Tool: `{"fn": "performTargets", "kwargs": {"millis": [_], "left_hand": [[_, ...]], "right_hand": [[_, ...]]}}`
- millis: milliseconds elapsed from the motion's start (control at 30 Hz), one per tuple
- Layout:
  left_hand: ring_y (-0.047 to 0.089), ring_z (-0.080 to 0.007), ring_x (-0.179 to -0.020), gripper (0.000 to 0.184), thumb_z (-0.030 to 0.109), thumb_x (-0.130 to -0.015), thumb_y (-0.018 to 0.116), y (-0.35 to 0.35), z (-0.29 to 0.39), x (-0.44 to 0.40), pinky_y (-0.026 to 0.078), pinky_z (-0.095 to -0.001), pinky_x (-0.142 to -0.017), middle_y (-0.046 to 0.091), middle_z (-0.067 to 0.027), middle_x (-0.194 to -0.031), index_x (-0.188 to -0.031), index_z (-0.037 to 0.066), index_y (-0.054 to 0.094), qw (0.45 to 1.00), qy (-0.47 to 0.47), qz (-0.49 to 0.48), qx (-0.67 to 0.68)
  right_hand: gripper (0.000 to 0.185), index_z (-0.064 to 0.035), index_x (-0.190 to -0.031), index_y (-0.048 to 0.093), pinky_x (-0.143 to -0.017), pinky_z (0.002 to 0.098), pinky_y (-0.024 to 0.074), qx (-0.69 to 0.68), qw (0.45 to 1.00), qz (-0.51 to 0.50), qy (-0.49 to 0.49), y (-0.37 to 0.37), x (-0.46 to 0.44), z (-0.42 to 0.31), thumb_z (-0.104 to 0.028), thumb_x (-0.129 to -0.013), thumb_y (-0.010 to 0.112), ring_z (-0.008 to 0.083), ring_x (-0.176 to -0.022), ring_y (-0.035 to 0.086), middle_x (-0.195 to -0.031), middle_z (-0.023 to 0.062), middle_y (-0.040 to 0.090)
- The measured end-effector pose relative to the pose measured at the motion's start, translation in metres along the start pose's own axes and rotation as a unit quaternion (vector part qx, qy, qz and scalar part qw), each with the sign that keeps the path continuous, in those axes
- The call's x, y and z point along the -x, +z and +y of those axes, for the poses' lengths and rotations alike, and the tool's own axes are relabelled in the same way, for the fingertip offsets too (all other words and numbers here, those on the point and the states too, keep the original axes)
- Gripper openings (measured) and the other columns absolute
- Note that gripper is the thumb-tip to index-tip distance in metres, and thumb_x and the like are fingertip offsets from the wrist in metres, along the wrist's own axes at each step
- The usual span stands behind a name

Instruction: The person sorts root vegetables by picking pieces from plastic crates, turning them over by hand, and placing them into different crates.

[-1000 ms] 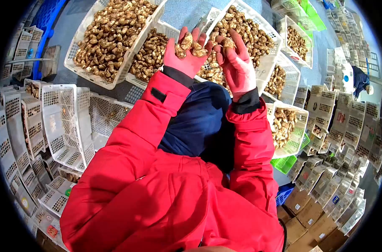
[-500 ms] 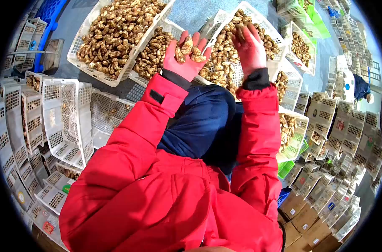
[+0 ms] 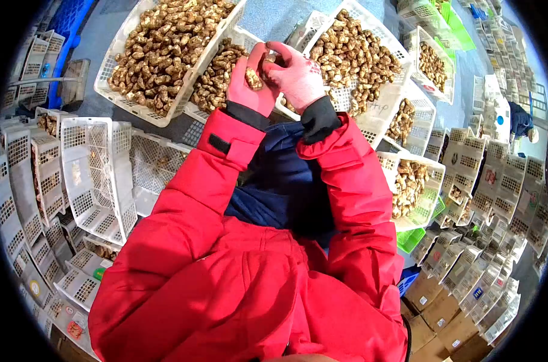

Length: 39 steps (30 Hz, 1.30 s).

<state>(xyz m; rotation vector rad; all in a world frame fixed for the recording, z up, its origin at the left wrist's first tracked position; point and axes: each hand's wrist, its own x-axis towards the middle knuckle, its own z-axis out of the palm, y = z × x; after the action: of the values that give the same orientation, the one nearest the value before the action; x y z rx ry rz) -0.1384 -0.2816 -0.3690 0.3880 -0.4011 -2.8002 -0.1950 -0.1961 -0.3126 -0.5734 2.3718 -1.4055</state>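
Observation:
Pink gloves cover both of my hands, which meet in front of my knees. My left hand is cupped, fingers curled around stubby brown-and-cream mushrooms, and one mushroom shows at its palm. My right hand touches the left one, its fingers bent over a brown mushroom, partly hidden by the gloves. Just right of the hands, a tilted white crate holds a heap of mushrooms with some of its grid floor bare. Behind my left hand is a lower crate of mushrooms.
A large white crate full of mushrooms stands ahead on the left. More crates with mushrooms stand at my right. Stacked white baskets line the left, and cardboard boxes lie lower right. Another person is at far right.
My right hand has moved left from over the right crate to meet my left hand. My left hand has turned from open-palmed to curled around the mushrooms. The right crate's bare floor patch has shifted.

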Motion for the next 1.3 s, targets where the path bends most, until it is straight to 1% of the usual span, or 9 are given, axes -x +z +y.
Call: {"fn": "performTargets", "kwargs": {"millis": [133,333,667,733,933,1067,1100,1233,1300], "left_hand": [[0.048,-0.0305,-0.118,0.047,0.043,-0.094,0.040,0.004,0.009,0.004,0.038,-0.0489,-0.099,0.052,-0.0100,-0.128,-0.126,0.011,0.052,0.995,-0.037,-0.007,0.094],[0.044,-0.0361,-0.124,0.044,0.043,-0.091,0.048,0.017,0.009,0.010,0.036,-0.0545,-0.101,0.050,-0.0131,-0.131,-0.124,0.015,0.054,0.973,-0.074,0.038,0.215],[0.041,-0.0330,-0.125,0.043,0.039,-0.092,0.045,-0.011,0.006,0.006,0.035,-0.0523,-0.103,0.047,-0.0127,-0.132,-0.124,0.011,0.050,0.968,-0.099,-0.029,0.227],[0.040,-0.0307,-0.126,0.045,0.040,-0.092,0.046,-0.007,0.009,0.006,0.035,-0.0506,-0.105,0.046,-0.0112,-0.133,-0.126,0.012,0.049,0.972,-0.090,0.012,0.217],[0.043,-0.0317,-0.123,0.047,0.040,-0.092,0.045,-0.030,0.017,0.003,0.036,-0.0507,-0.104,0.047,-0.0143,-0.131,-0.128,0.010,0.047,0.976,-0.071,0.053,0.201],[0.044,-0.0331,-0.122,0.045,0.041,-0.093,0.039,-0.048,0.026,-0.006,0.037,-0.0512,-0.103,0.050,-0.0168,-0.128,-0.116,0.006,0.056,0.970,-0.052,0.131,0.199],[0.045,-0.0338,-0.119,0.046,0.042,-0.093,0.039,-0.081,0.024,-0.013,0.037,-0.0515,-0.103,0.051,-0.0189,-0.125,-0.110,0.004,0.058,0.967,-0.063,-0.010,0.248],[0.049,-0.0366,-0.108,0.057,0.051,-0.092,0.032,-0.081,0.042,-0.017,0.037,-0.0586,-0.100,0.052,-0.0222,-0.113,-0.109,0.001,0.053,0.952,-0.057,0.207,0.219],[0.044,-0.0361,-0.121,0.061,0.050,-0.091,0.037,-0.108,0.050,-0.022,0.033,-0.0598,-0.102,0.048,-0.0225,-0.127,-0.126,0.000,0.044,0.938,-0.082,0.265,0.209]], "right_hand": [[0.043,0.0003,-0.124,0.055,-0.069,0.0226,0.0469,-0.343,0.935,-0.035,0.082,-0.010,0.005,0.007,0.002,-0.081,0.059,0.0098,-0.080,0.058,-0.093,0.0039,0.063],[0.058,-0.0005,-0.140,0.035,-0.078,0.0253,0.0481,-0.631,0.769,-0.068,0.074,-0.024,0.015,0.016,-0.006,-0.088,0.061,0.0149,-0.091,0.058,-0.100,0.0059,0.059],[0.052,-0.0029,-0.140,0.035,-0.083,0.0319,0.0501,-0.602,0.796,-0.039,0.052,-0.032,0.014,0.021,-0.007,-0.092,0.055,0.0232,-0.099,0.058,-0.116,0.0163,0.057],[0.048,0.0014,-0.134,0.040,-0.071,0.0287,0.0521,-0.632,0.774,-0.001,0.049,-0.046,0.009,0.034,0.000,-0.089,0.053,0.0211,-0.079,0.061,-0.105,0.0183,0.062],[0.042,0.0023,-0.131,0.040,-0.074,0.0328,0.0548,-0.582,0.785,0.199,0.078,-0.049,-0.044,0.058,-0.004,-0.091,0.053,0.0229,-0.085,0.064,-0.100,0.0147,0.060],[0.065,0.0006,-0.140,0.034,-0.090,0.0321,0.0441,-0.438,0.897,0.051,-0.006,-0.034,-0.065,-0.054,-0.025,-0.088,0.063,0.0187,-0.106,0.053,-0.122,0.0118,0.053],[0.069,-0.0010,-0.142,0.029,-0.092,0.0357,0.0439,-0.424,0.905,0.038,-0.021,-0.034,-0.069,-0.055,-0.026,-0.088,0.064,0.0204,-0.107,0.052,-0.120,0.0105,0.053],[0.039,0.0027,-0.126,0.050,-0.081,0.0317,0.0540,-0.434,0.900,0.005,0.046,-0.058,-0.052,-0.012,-0.016,-0.093,0.056,0.0227,-0.093,0.064,-0.111,0.0156,0.062],[0.040,0.0020,-0.127,0.049,-0.081,0.0324,0.0533,-0.434,0.897,-0.030,0.074,-0.092,-0.037,0.028,-0.019,-0.093,0.057,0.0220,-0.093,0.064,-0.111,0.0156,0.062]]}}
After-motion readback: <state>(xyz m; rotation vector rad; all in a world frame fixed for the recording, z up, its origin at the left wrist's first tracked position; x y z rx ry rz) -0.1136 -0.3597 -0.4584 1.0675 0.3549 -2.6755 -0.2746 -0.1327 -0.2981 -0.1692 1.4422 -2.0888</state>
